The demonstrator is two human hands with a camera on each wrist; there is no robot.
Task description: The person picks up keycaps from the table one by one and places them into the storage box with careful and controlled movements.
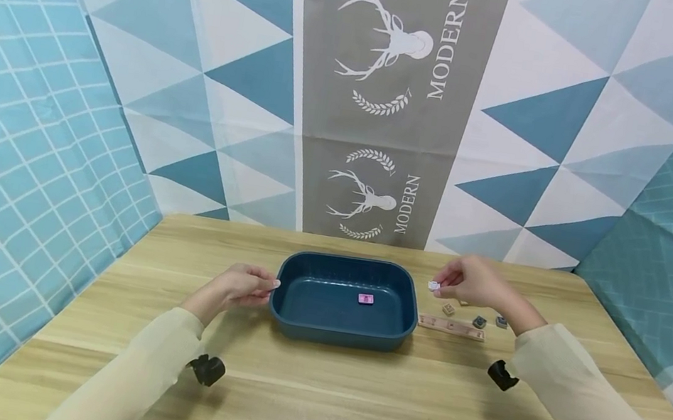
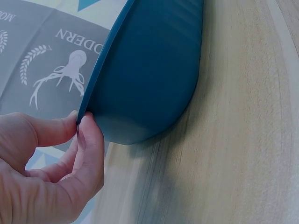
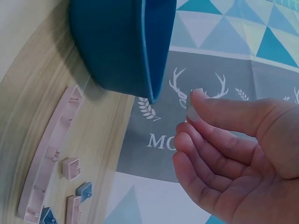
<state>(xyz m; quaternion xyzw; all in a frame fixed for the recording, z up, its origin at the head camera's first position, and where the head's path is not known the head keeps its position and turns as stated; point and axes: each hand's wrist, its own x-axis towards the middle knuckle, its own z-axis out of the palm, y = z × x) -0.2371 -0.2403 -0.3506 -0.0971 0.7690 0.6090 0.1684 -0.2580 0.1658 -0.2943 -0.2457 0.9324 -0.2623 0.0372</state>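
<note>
A small white piece [image 1: 434,286] is being held above the tabletop [image 1: 322,402], just beside the right end of the blue bin [image 1: 339,338]; the fingers of the right hand [image 1: 470,280] are clamping on it, thumb against fingertips. Inside the bin, a small pink piece [image 1: 365,299] is lying on the floor, right of the middle. At the other end, the left hand [image 1: 243,284] is pinching the bin's rim, its thumb and fingers clamping on the wall between them. Just right of the bin, a long pink strip [image 1: 452,327] is lying on the tabletop, and a small pinkish block [image 1: 448,310] and two dark blue-grey blocks [image 1: 479,322] [image 1: 501,321] are sitting near it. Another pinkish block [image 3: 73,210] is showing partly at the lower edge of the right wrist view. Behind the tabletop, a patterned backdrop [image 1: 387,124] is hanging, bearing stag heads and triangles.
</note>
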